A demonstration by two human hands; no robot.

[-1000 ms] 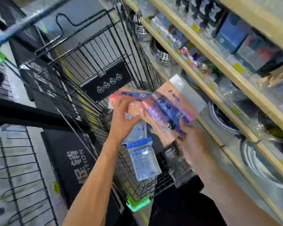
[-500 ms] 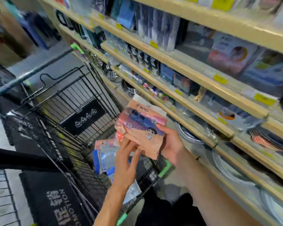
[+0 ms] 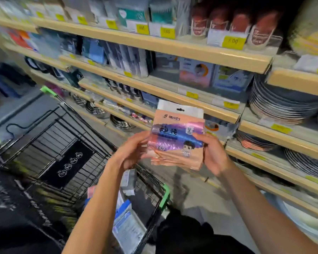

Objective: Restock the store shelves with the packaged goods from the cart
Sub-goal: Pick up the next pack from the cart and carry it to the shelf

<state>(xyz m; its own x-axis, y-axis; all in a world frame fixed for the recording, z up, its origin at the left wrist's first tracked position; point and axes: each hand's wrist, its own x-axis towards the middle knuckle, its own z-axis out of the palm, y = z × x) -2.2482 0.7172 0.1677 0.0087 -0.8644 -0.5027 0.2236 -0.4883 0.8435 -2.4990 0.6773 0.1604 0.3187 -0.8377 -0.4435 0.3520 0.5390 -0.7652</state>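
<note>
both hands are gripping a peach-coloured packet stack (image 3: 178,136) upright in front of the shelves (image 3: 173,46); the left hand (image 3: 130,153) is cupping its left edge with curled fingers; the right hand (image 3: 212,153) is clasping the right edge; more blue-topped packets (image 3: 125,222) are lying in the black wire cart (image 3: 66,143) below.

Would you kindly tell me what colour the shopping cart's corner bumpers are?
Bright green plastic corner bumpers on the black wire shopping cart, clearest in the head view.
</note>
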